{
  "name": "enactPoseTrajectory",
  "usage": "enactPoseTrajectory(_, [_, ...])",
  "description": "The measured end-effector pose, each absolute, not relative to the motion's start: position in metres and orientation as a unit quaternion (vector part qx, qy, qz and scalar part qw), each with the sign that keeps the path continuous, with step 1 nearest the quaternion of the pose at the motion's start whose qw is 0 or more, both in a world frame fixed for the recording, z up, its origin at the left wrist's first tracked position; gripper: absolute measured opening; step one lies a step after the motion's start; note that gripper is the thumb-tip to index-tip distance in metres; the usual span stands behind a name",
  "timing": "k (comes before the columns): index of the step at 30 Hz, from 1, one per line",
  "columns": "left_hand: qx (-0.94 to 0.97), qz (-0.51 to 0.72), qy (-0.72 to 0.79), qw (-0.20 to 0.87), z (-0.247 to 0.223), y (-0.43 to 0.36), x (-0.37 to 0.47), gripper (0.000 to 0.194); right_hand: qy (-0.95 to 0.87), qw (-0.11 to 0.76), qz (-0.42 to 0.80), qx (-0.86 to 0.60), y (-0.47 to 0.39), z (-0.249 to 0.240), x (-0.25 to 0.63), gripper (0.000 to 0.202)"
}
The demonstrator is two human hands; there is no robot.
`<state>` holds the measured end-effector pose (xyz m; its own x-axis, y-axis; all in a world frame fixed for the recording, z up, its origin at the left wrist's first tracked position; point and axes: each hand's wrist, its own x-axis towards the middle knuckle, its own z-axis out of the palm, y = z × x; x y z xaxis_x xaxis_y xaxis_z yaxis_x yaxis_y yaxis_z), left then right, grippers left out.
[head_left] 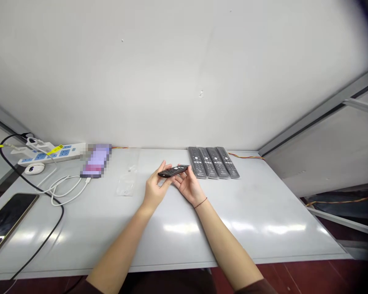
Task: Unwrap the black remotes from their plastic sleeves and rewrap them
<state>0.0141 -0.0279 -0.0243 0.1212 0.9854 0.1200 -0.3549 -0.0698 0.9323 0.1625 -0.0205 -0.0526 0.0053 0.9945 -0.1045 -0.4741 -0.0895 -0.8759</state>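
Note:
A black remote control (173, 171) is held just above the table, tilted, with its buttons facing up. My left hand (155, 184) grips its left end between thumb and fingers. At the other end, my right hand (190, 185) pinches the remote, its palm partly turned up. Right behind my right hand lies a row of several remotes in clear sleeves (214, 162), side by side. To the left of my hands, a clear plastic sleeve (125, 179) lies flat on the table.
A grey table (257, 216) meets a white wall. On the left are a power strip (75, 151), a lit phone (95, 161) with a white cable (69, 203), a white earbud case (34, 168), a dark phone (10, 216) and a black cord (53, 226).

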Motion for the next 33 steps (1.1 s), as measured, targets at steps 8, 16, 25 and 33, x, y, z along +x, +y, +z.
enactPoseTrajectory(8, [0.344, 0.602, 0.365, 0.621, -0.028, -0.016, 0.017, 0.042, -0.241, 0.603, 0.659, -0.379, -0.025, -0.047, 0.159, 0.023])
enactPoseTrajectory(16, [0.302, 0.619, 0.401, 0.604, -0.029, -0.004, 0.008, 0.036, -0.284, 0.554, 0.664, -0.414, -0.034, -0.039, 0.146, 0.042])
enactPoseTrajectory(25, [0.317, 0.599, 0.444, 0.586, -0.032, 0.0, 0.007, 0.053, -0.391, 0.455, 0.679, -0.424, -0.046, -0.03, 0.137, 0.05])
enactPoseTrajectory(33, [0.413, 0.543, 0.471, 0.559, -0.033, 0.0, 0.005, 0.046, -0.406, 0.43, 0.7, -0.4, -0.051, -0.026, 0.132, 0.05])
